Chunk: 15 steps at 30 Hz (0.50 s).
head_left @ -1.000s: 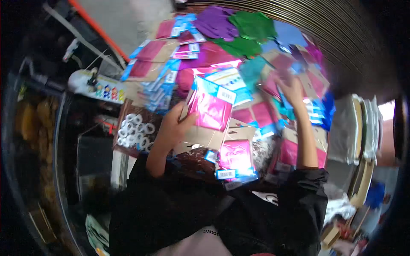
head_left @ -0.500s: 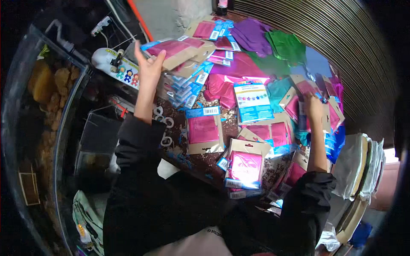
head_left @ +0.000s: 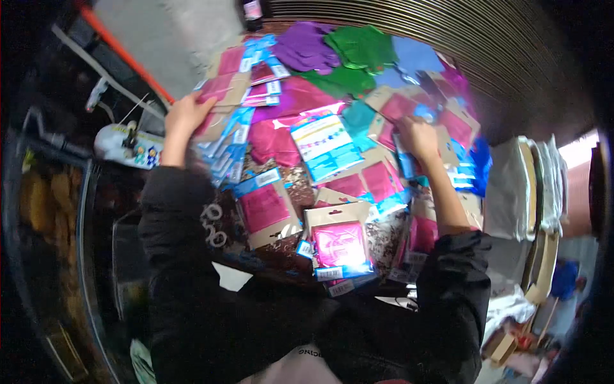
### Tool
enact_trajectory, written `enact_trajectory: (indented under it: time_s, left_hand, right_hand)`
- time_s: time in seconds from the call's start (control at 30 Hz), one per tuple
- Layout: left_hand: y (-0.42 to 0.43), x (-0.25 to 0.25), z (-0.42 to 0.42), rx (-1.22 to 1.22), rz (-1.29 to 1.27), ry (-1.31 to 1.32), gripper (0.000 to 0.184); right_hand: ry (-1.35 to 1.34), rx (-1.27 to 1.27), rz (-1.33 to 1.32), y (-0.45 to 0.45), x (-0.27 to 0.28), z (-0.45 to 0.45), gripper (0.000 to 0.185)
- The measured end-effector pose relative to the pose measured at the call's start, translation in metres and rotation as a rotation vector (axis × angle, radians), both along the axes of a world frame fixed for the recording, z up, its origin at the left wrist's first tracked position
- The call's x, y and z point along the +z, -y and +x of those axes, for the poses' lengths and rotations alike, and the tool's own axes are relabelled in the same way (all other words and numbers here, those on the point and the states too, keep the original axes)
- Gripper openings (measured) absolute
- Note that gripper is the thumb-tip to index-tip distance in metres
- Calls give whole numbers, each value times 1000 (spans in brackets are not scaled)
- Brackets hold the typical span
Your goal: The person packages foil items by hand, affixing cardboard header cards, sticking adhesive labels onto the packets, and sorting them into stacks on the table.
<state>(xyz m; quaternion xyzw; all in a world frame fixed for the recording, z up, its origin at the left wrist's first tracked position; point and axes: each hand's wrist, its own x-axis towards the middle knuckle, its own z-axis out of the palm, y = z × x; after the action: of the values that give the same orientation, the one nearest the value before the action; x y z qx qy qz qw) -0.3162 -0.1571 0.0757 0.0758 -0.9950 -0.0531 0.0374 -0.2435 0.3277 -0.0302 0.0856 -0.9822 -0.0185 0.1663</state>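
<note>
At the far left of the table, my left hand [head_left: 184, 121] is closed on the edge of a flat packet [head_left: 220, 89] with pink contents and a brown card back. Below it lies a fanned stack of blue-edged packets [head_left: 224, 157]. My right hand [head_left: 419, 137] is curled around a pink packet [head_left: 398, 107] among the heap on the right; its fingertips are partly hidden and blurred. Between the hands rests a blue and white printed packet [head_left: 326, 147] with a row of stars. Nearer me are a pink packet [head_left: 263, 208] and a shiny pink packet [head_left: 339, 246].
Purple foil pieces [head_left: 307, 48] and green foil pieces [head_left: 361, 48] lie at the back by a ribbed shutter [head_left: 448, 22]. White rings [head_left: 214, 224] sit near the left edge. Wrapped boards [head_left: 531, 185] stand right of the table. A dark bottle [head_left: 252, 14] is behind.
The view has swung, so the table appears shifted left. My left hand's spread fingers have closed on the packet, which now lies lower on the pile. My right hand stays at the right heap.
</note>
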Motion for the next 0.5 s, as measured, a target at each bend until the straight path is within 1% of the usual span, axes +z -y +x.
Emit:
enact_trajectory:
  time_s: [0.07, 0.1, 0.17, 0.23, 0.37, 0.5]
  left_hand:
    - [9, -12, -9, -101, -32, -78, 59]
    - [4, -6, -7, -102, -8, -57, 58]
    - [16, -21, -18, -128, -3, -96, 54]
    - [7, -22, -16, -152, 6, -103, 53]
    - [6, -13, -5, -123, 34, -143, 48]
    - [-5, -2, 4, -19, -16, -44, 48]
  right_hand:
    - [40, -39, -56, 2, 0, 2, 18]
    - [-27, 79, -87, -1, -2, 2, 17]
    - [4, 120, -117, 3, 2, 9, 16]
    - [-8, 115, -131, 5, 7, 16, 16]
    - [-56, 200, -164, 14, 12, 18, 15]
    - [27, 231, -150, 16, 12, 21, 16]
